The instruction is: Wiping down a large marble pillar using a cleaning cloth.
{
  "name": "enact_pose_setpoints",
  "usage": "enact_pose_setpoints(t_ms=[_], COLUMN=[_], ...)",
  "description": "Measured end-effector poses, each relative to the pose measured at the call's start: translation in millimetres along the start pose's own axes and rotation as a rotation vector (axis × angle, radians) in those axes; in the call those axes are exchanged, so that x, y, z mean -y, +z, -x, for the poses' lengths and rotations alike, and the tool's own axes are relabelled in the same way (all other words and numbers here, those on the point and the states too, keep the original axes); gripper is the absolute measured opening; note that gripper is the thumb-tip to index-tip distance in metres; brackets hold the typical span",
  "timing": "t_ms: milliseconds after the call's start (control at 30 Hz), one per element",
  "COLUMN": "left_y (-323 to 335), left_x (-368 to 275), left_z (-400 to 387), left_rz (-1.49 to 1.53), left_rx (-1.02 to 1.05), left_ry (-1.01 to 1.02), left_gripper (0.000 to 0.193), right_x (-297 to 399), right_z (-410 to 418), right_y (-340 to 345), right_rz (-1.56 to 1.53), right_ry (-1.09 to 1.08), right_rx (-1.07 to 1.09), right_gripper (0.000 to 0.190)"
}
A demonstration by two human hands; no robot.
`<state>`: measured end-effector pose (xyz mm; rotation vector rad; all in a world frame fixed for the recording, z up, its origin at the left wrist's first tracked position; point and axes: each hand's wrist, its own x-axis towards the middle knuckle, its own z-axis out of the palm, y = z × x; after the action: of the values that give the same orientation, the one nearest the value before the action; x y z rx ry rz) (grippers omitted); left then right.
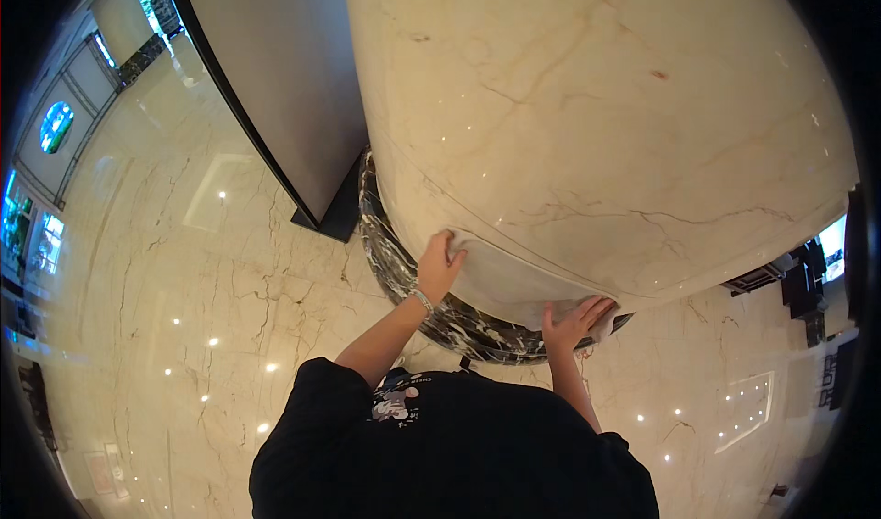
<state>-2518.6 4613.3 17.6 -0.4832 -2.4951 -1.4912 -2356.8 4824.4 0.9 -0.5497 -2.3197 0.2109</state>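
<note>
A pale greyish-white cloth [509, 278] is stretched between my two hands, low against a round, polished cream marble column [550, 120]. My left hand [439, 264] pinches the cloth's upper left corner, thumb and fingers bent around it. At its right end my right hand [577, 321] lies over the cloth, fingers pointing up and right, with some fabric bunched beneath and beside them. The cloth's top edge runs fairly straight from one hand to the other. Below it curves the column's dark, white-veined marble base [392, 264], partly hidden by my forearms.
Left of the column stands a tall thin panel [289, 71] with a dark edge and a flat black foot [337, 209]. Glossy cream marble floor [227, 299] reflects the ceiling lights. Dark furniture [802, 281] is at the far right.
</note>
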Motion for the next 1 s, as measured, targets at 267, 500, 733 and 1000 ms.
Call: enact_pose_setpoints(t_ms=[267,500,733,1000], left_y=[-37.6,-93.3,-90.7,-81.7], left_x=[51.7,80.9,64.0,68.8], left_z=[3.7,-40.8,-87.6,-107.8], left_rz=[0.279,0.273,0.360,0.353], left_rx=[0.395,0.228,0.100,0.191], left_ry=[0.118,0.108,0.142,0.164], left_gripper=[0.019,0.016,0.013,0.010], right_x=[45.9,76.0,118.0,130.3], right_z=[-3.9,-6.2,-20.9,-19.0], right_y=[17.8,18.3,31.4,50.5], right_rz=[0.039,0.106,0.168,0.110], right_ry=[0.185,-0.086,0.010,0.077], right_rx=[-0.169,-0.192,-0.210,-0.295], right_gripper=[0.093,0.072,0.077,0.081])
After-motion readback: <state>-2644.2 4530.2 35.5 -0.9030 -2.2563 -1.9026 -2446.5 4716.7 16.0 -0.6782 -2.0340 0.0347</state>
